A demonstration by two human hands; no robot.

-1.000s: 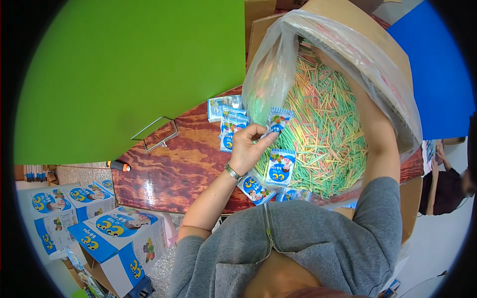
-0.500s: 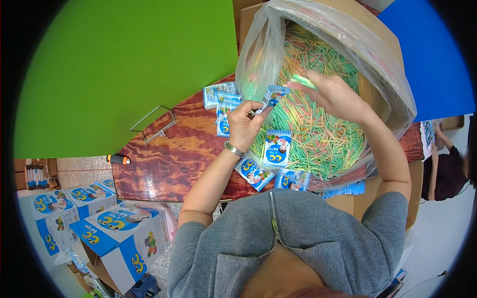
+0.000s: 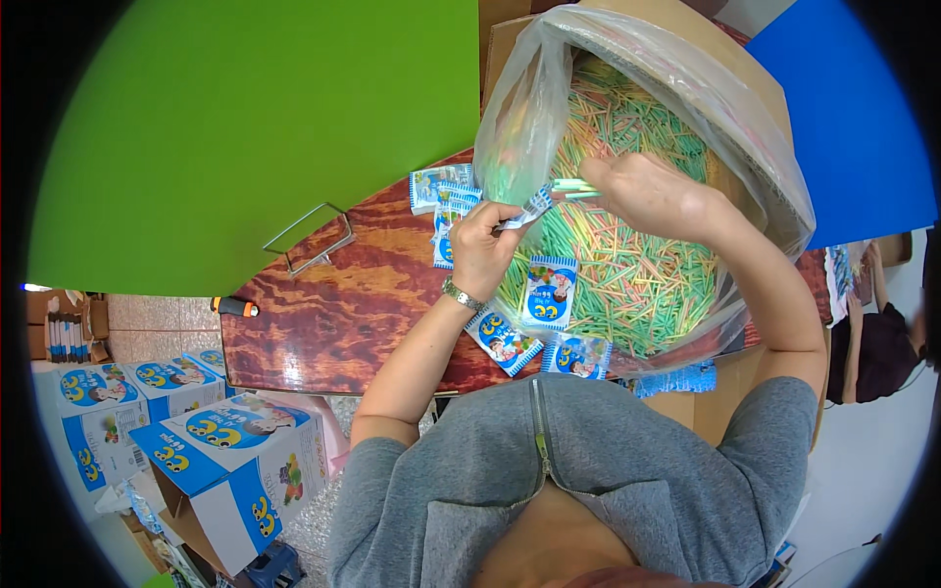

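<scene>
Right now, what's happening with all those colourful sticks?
A person's left hand pinches a small packet. The right hand holds a few pale green sticks close beside it. Below is a big heap of sticks in a plastic bag. More packets lie nearby.

The scene is bright and fairly even in light, with mostly soft shadows. A white glare patch sits near the left end of the glossy table (image 3: 338, 318), and pale highlights streak the liner (image 3: 524, 118). The sticks (image 3: 642, 269) look bright toward the middle and dimmer at the far end, under the liner's raised edge. The green board (image 3: 265, 147) and blue board (image 3: 853, 127) show flat, strong colour. Focus is reasonable at the centre; the right hand (image 3: 649, 196) looks slightly soft. Fisheye distortion bends straight edges, and the corners fall to black.
</scene>
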